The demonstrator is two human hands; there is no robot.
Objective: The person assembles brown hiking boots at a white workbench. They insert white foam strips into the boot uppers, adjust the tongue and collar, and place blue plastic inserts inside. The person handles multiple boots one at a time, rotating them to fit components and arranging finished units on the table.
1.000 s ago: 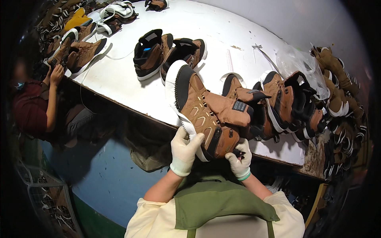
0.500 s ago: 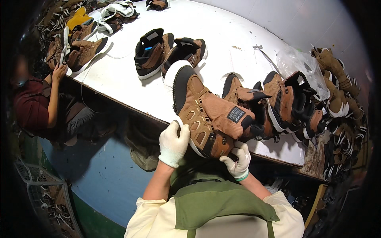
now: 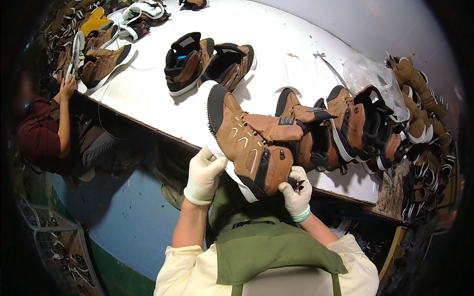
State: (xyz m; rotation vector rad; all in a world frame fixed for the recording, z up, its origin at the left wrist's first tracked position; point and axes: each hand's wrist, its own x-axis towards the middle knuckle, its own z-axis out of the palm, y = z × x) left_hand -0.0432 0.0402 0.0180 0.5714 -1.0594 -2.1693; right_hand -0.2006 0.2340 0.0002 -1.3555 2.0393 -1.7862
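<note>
A brown boot (image 3: pixel 242 140) with a black toe and heel is held tilted over the table's front edge, its toe pointing away and to the left. My left hand (image 3: pixel 203 178), in a white glove, closes on the white sole (image 3: pixel 240 184) at the boot's left side. Bent around the heel end, the fingers of my gloved right hand (image 3: pixel 297 196) also grip the boot; something small and dark shows between them, too small to name. The boot's brown tongue (image 3: pixel 271 127) hangs out to the right.
Several similar boots (image 3: pixel 344 113) stand close on the right, before a clear plastic bag (image 3: pixel 370 81). Another pair (image 3: pixel 185 64) sits farther back on the white table (image 3: pixel 276 44). Brown boots are heaped at the far right (image 3: pixel 419 108). At left, a person (image 3: pixel 44 128) handles other shoes.
Both hands have turned the boot, bringing more of its side and the white sole into sight. My left hand has shifted slightly left; the tongue has flopped over.
</note>
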